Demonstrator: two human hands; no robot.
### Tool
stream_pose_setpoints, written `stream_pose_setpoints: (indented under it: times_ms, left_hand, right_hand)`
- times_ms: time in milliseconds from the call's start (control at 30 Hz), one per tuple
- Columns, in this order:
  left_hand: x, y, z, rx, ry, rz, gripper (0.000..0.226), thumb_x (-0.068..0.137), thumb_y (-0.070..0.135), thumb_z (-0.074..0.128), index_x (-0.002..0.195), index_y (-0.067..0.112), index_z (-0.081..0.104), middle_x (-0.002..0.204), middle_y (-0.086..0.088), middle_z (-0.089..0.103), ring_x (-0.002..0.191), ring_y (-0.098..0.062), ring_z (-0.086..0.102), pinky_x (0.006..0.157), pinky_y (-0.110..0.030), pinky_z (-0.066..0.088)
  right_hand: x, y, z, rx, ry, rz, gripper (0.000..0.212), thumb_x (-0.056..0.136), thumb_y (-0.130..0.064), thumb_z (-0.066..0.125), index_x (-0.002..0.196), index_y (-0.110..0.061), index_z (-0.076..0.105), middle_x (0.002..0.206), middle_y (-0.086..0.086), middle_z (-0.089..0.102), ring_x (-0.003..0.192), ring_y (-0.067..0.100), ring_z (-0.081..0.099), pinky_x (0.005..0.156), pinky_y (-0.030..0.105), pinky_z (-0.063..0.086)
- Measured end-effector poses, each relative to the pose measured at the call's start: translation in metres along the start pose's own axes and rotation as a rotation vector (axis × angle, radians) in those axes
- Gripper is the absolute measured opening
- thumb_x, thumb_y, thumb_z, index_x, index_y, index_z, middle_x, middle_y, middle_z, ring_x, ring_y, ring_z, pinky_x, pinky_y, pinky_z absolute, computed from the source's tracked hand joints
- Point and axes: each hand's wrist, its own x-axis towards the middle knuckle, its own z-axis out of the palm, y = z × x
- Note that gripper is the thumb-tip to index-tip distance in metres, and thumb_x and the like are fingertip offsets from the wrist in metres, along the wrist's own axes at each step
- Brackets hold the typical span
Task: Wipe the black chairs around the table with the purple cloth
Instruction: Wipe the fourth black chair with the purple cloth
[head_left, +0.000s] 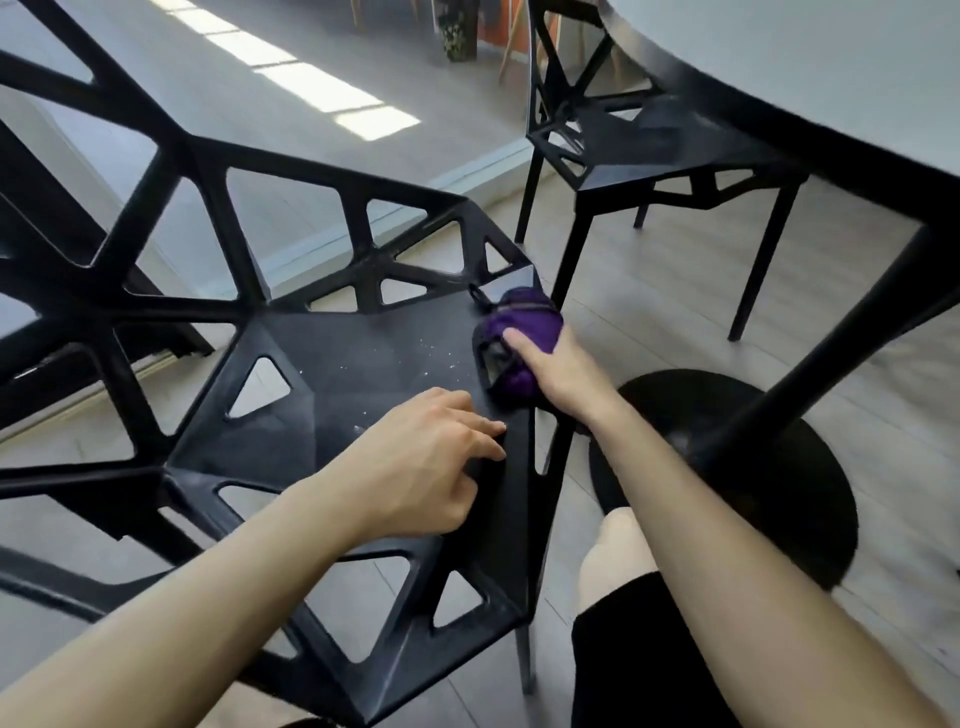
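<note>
A black openwork chair (332, 364) fills the left and middle of the head view, its seat dusted with pale specks. My right hand (558, 371) grips the bunched purple cloth (519, 332) against the seat's right front corner, thumb lying across the cloth. My left hand (415, 462) rests on the seat's front edge with its fingers curled over the rim. A second black chair (623, 145) stands farther back, tucked partly under the table (831, 78).
The table's black slanted leg (831, 338) and round base (753, 467) stand right of the chair. My knee (618, 556) shows below. Pale wood floor lies between the chairs; a plant pot (460, 31) stands far back.
</note>
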Motion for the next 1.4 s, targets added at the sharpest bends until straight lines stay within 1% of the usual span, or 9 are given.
stream_pose_setpoints:
  times_ms: [200, 300, 400, 533, 700, 900, 1033, 1200, 1400]
  left_hand:
    - [0.000, 0.004, 0.002, 0.070, -0.014, 0.010, 0.058, 0.061, 0.026, 0.043, 0.105, 0.029, 0.080, 0.096, 0.014, 0.072, 0.089, -0.016, 0.047, 0.084, -0.031, 0.046]
    - [0.000, 0.006, 0.005, 0.071, -0.017, -0.001, 0.062, 0.060, 0.025, 0.044, 0.111, 0.024, 0.080, 0.117, 0.011, 0.078, 0.091, -0.018, 0.052, 0.085, -0.031, 0.048]
    - [-0.001, 0.005, 0.006, 0.046, -0.033, -0.024, 0.070, 0.060, 0.021, 0.044, 0.121, 0.019, 0.079, 0.148, 0.004, 0.067, 0.099, -0.020, 0.059, 0.090, -0.036, 0.053]
    - [0.002, 0.000, -0.001, -0.007, -0.038, -0.042, 0.074, 0.064, 0.016, 0.040, 0.126, 0.024, 0.079, 0.150, 0.008, 0.065, 0.111, -0.017, 0.059, 0.100, -0.034, 0.052]
    - [0.003, -0.023, -0.026, 0.018, -0.014, -0.242, 0.048, 0.083, 0.023, 0.045, 0.114, 0.036, 0.079, 0.113, 0.010, 0.078, 0.110, -0.019, 0.068, 0.096, -0.037, 0.056]
    - [-0.024, -0.069, -0.053, 0.103, -0.170, -0.523, 0.039, 0.094, 0.023, 0.049, 0.120, 0.040, 0.071, 0.115, 0.013, 0.076, 0.110, -0.019, 0.068, 0.097, -0.042, 0.058]
    - [-0.037, -0.084, -0.060, 0.113, -0.209, -0.573, 0.042, 0.092, 0.023, 0.047, 0.122, 0.040, 0.072, 0.112, 0.012, 0.077, 0.105, -0.018, 0.069, 0.097, -0.040, 0.058]
    - [-0.059, -0.104, -0.074, 0.160, -0.231, -0.628, 0.040, 0.096, 0.023, 0.049, 0.123, 0.042, 0.072, 0.113, 0.008, 0.077, 0.104, -0.020, 0.070, 0.095, -0.039, 0.058]
    - [-0.069, -0.128, -0.066, 0.144, -0.208, -0.686, 0.037, 0.096, 0.022, 0.051, 0.124, 0.035, 0.072, 0.113, 0.006, 0.077, 0.107, -0.023, 0.069, 0.093, -0.037, 0.056]
  right_hand:
    - [-0.104, 0.030, 0.001, 0.104, -0.119, 0.095, 0.131, 0.072, -0.104, 0.043, 0.165, -0.016, 0.014, 0.160, 0.016, 0.047, 0.140, 0.035, 0.053, 0.117, 0.047, 0.043]
    - [-0.045, -0.005, 0.005, -0.069, -0.028, 0.170, 0.120, 0.089, -0.090, 0.040, 0.163, 0.002, 0.022, 0.160, 0.024, 0.044, 0.141, 0.040, 0.051, 0.115, 0.047, 0.042]
    - [0.029, -0.046, 0.002, -0.181, 0.015, 0.093, 0.111, 0.091, -0.086, 0.037, 0.160, 0.001, 0.034, 0.158, 0.024, 0.045, 0.139, 0.041, 0.052, 0.112, 0.045, 0.042]
    - [0.060, -0.069, -0.001, -0.176, 0.020, 0.064, 0.109, 0.097, -0.077, 0.045, 0.165, 0.002, 0.016, 0.163, 0.024, 0.040, 0.145, 0.042, 0.046, 0.116, 0.044, 0.039]
    - [-0.004, -0.027, -0.009, -0.336, -0.063, -0.138, 0.105, 0.095, -0.083, 0.041, 0.171, -0.027, -0.005, 0.178, 0.017, 0.005, 0.163, 0.037, 0.016, 0.131, 0.054, 0.018]
    - [-0.112, -0.009, -0.002, -0.703, -0.139, -0.488, 0.089, 0.098, -0.081, 0.026, 0.170, -0.038, -0.004, 0.178, -0.001, -0.020, 0.164, 0.020, -0.020, 0.133, 0.055, -0.004]
    - [-0.133, -0.032, 0.032, -0.844, -0.198, -0.661, 0.101, 0.093, -0.090, 0.009, 0.172, -0.028, 0.005, 0.180, -0.003, -0.007, 0.164, 0.016, -0.017, 0.129, 0.056, -0.015]
    - [-0.140, -0.037, 0.048, -0.929, 0.019, -0.454, 0.128, 0.086, -0.097, 0.017, 0.167, -0.002, -0.008, 0.174, 0.026, -0.019, 0.162, 0.034, -0.025, 0.131, 0.054, -0.011]
    - [-0.108, -0.044, 0.041, -0.961, -0.077, -0.455, 0.137, 0.078, -0.101, 0.018, 0.168, -0.001, -0.004, 0.174, 0.028, -0.017, 0.162, 0.038, -0.020, 0.131, 0.056, -0.009]
